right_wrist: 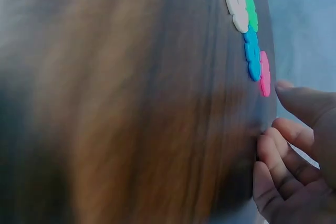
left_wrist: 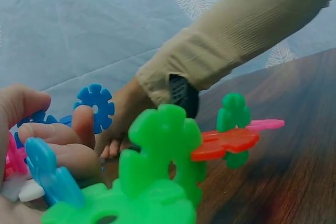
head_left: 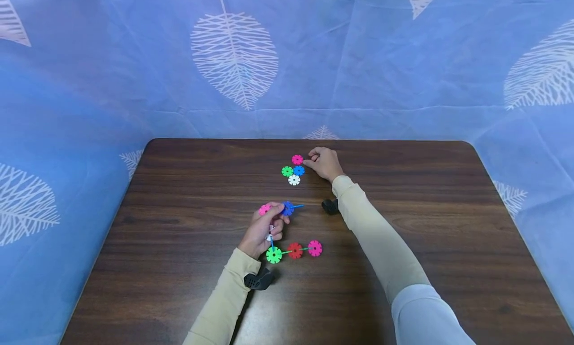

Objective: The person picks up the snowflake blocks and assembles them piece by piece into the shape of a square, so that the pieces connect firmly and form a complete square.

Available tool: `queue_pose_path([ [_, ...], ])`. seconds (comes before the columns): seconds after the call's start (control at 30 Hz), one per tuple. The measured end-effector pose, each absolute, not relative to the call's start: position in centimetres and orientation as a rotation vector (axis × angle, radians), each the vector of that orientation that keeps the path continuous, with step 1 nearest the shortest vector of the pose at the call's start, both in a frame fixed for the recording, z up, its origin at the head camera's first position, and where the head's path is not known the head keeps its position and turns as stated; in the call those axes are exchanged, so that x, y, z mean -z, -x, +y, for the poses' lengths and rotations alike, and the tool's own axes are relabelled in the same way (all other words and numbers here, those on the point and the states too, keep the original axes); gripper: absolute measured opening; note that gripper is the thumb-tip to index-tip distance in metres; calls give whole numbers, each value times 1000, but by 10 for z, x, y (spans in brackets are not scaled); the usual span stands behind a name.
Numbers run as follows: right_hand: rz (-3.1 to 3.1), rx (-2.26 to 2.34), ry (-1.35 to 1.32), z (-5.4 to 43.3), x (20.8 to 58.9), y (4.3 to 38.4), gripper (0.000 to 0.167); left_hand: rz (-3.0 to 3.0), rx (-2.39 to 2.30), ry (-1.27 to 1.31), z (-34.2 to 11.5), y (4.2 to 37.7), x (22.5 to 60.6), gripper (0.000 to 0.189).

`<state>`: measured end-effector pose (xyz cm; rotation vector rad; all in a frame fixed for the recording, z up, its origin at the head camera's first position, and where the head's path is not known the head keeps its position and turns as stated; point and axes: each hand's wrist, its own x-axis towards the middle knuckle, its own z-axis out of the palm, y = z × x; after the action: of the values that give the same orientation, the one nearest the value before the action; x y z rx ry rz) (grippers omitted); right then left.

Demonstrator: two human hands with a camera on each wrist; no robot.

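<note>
My left hand grips a chain of interlocking notched plastic discs, its thumb on the blue disc. A pink disc shows beside that thumb, and a white one is partly hidden by the fingers. Lower along the chain come a green disc, a red disc and a pink end disc, joined by edge-on connecting discs. Farther back, my right hand is just right of a loose pink disc. In the right wrist view, nothing lies between its thumb and bent fingers.
Next to the loose pink disc lie a green disc, a blue disc and a white disc, grouped flat on the dark wooden table. Behind the table's far edge hangs a blue leaf-patterned cloth.
</note>
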<state>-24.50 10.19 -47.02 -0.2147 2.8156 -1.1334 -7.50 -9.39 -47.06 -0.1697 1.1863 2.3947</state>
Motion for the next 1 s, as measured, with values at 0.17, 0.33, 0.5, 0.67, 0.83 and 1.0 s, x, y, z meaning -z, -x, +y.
queue_pose_path([
  [0.17,2808,1057,158,90,468,252,39,1169,-2386,170,-94,75,471,6],
  [0.33,2855,1019,161,80,469,255,41,1169,-2390,154,-95,77,471,7],
  [0.5,2917,985,168,73,469,254,36,1187,-2389,165,-96,78,471,5],
  [0.67,2945,995,162,72,468,252,32,1191,-2386,166,-96,77,470,5],
  [0.83,2924,1075,134,72,470,253,28,1188,-2392,161,-96,77,470,7],
  [1.0,2901,1196,100,77,476,254,26,1207,-2408,143,-99,78,470,7],
])
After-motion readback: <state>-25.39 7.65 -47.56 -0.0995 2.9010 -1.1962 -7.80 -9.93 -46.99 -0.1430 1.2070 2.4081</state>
